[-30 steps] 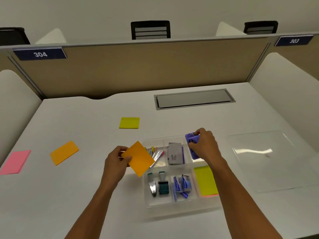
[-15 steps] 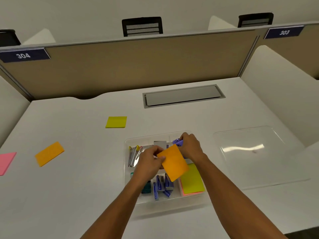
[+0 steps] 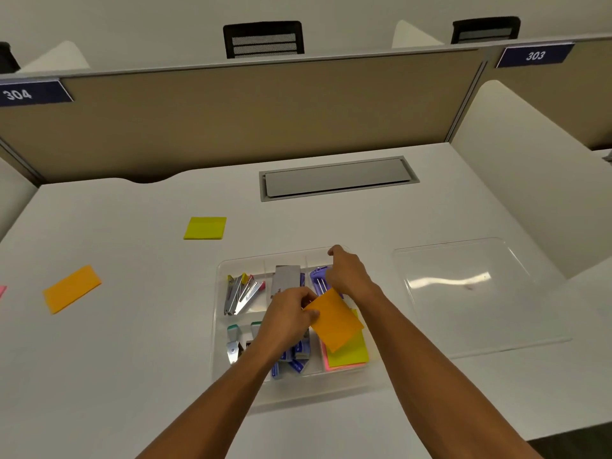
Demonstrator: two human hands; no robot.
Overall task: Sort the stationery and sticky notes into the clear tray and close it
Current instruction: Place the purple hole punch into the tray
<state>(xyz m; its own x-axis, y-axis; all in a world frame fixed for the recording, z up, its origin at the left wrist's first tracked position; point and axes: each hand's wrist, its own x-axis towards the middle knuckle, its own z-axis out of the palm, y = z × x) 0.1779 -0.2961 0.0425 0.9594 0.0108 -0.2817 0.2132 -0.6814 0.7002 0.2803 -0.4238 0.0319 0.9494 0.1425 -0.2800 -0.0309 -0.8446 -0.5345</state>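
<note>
Clear tray (image 3: 221, 326): staplers, notes | left hand (image 3: 287, 321) pinches orange pad (image 3: 335, 323); right hand (image 3: 347, 274) grip unclear

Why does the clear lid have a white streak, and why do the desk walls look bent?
Head view: the streak on the clear lid is glare from overhead lighting; the wide-angle lens bows the partition; lighting is soft, with only faint shadows beside the tray.

Even, soft overhead light — bright enough, slightly warm, with no hard shadows on the white desk (image 3: 139, 342). A streak of glare crosses the clear lid (image 3: 470, 293) at right. Wide-angle bending curves the far partition (image 3: 231, 120) and desk edges. Detail is mildly soft throughout — small items inside the tray (image 3: 220, 293) look smeared.
</note>
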